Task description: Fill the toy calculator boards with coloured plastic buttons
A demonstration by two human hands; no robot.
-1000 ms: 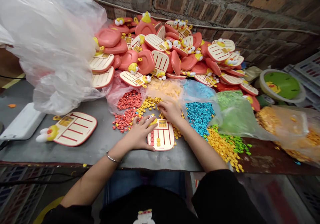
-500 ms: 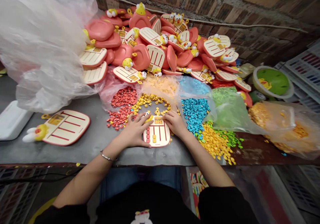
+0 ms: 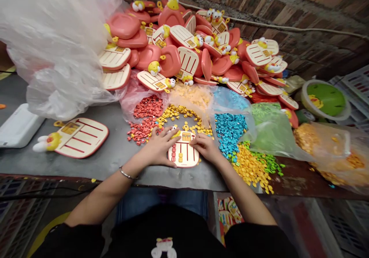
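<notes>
A small cream toy board [image 3: 186,155] with red rails and a few red and yellow beads lies on the grey table [image 3: 115,162] in front of me. My left hand [image 3: 157,150] spans the board's left edge, thumb below and fingers over its duck head, gripping it. My right hand [image 3: 206,146] rests at the board's right side with fingertips pinched together over a rail; what they hold is hidden. Loose yellow beads [image 3: 180,115] lie just beyond the board, with red beads [image 3: 145,119] to the left and blue beads [image 3: 229,131] to the right.
A heap of red and cream toy boards [image 3: 196,50] fills the back against a brick wall. A big clear plastic bag [image 3: 54,46] sits at the left, with a finished board [image 3: 77,138] and a white tray [image 3: 17,127] below it. Orange and green beads [image 3: 255,167] and a green bowl [image 3: 325,98] are at the right.
My right hand came back from the yellow bead pile to the board's right side. Red beads now sit on the board's left rail. My left hand stayed on the board.
</notes>
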